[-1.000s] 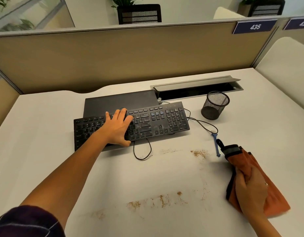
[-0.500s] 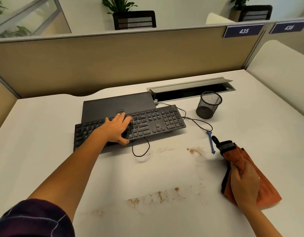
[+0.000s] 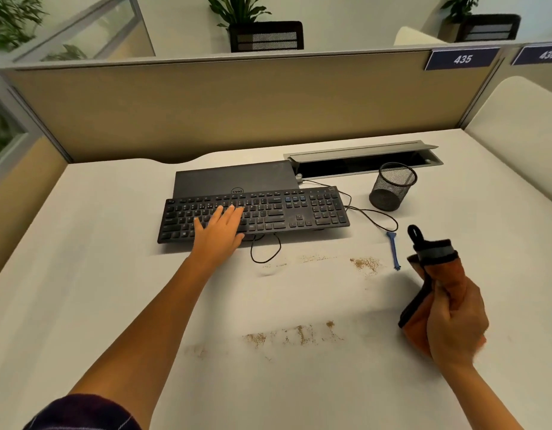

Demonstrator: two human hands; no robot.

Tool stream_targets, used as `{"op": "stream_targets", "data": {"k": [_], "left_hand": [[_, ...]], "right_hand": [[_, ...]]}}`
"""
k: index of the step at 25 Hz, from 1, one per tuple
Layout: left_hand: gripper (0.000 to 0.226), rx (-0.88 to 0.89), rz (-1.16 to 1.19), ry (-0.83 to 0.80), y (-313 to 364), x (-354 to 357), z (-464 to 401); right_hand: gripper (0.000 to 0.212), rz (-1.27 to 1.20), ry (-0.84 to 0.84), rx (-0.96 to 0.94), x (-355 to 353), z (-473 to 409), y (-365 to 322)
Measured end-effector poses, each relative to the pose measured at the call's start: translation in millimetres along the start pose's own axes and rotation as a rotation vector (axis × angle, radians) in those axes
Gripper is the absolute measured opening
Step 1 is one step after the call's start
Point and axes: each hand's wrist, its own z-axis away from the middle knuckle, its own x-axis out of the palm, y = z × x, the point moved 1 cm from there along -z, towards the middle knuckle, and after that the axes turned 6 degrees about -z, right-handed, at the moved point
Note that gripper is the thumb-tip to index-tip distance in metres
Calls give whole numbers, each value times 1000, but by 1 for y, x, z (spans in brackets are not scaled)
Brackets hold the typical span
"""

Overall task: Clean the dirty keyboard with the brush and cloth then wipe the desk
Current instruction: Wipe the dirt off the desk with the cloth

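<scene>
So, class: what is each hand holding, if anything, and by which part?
The right hand grips the orange cloth bunched around its middle, its loop end sticking up. The left hand holds nothing; it rests flat on the keyboard.

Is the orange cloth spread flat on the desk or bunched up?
Bunched up. The right hand grips the cloth in a gathered wad, lifted off the desk, its grey edge and black loop sticking up.
</scene>
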Motion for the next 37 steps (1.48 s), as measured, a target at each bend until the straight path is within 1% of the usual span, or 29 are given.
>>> {"op": "stream_targets", "data": {"k": [3, 5, 8, 10, 12, 14, 17, 19, 20, 22, 24, 26, 28, 30, 33, 35, 37], "left_hand": [[49, -118, 204, 244, -24, 8, 33], [44, -229, 285, 340, -54, 19, 61], [40, -452, 311, 349, -112, 41, 110], [35, -575, 323, 368, -148, 55, 148], [31, -645, 349, 374, -182, 68, 192], [31, -631, 391, 353, -207, 80, 231], [35, -515, 418, 305, -227, 91, 265], [36, -481, 409, 304, -228, 94, 272], [37, -487, 409, 295, -228, 95, 275], [39, -497, 403, 294, -226, 95, 279], [37, -493, 398, 306, -225, 94, 282], [36, -487, 390, 310, -224, 93, 284], [36, -492, 388, 322, -225, 93, 285], [35, -481, 374, 334, -225, 95, 285], [35, -484, 358, 341, -225, 96, 285], [35, -491, 355, 340, -225, 97, 285], [36, -481, 345, 339, -224, 98, 283]], "right_hand": [[32, -136, -88, -144, 9, 14, -34], [30, -177, -158, -253, 21, 29, -61], [32, -188, -264, -447, 51, 64, -103], [34, -149, -323, -651, 72, 92, -133], [36, -156, -378, -865, 95, 130, -164], [33, -210, -499, -1007, 117, 177, -190], [29, -226, -710, -1158, 147, 255, -208], [28, -186, -853, -1237, 159, 300, -206], [30, -124, -943, -1258, 164, 321, -206], [36, 54, -1148, -1213, 171, 349, -201], [47, 224, -1322, -1088, 176, 357, -192], [59, 341, -1386, -995, 177, 352, -183], [64, 392, -1336, -889, 177, 342, -175], [65, 428, -1210, -751, 176, 324, -165], [65, 479, -1012, -621, 171, 279, -141], [67, 444, -908, -552, 160, 247, -120], [65, 350, -778, -510, 145, 216, -102]]}}
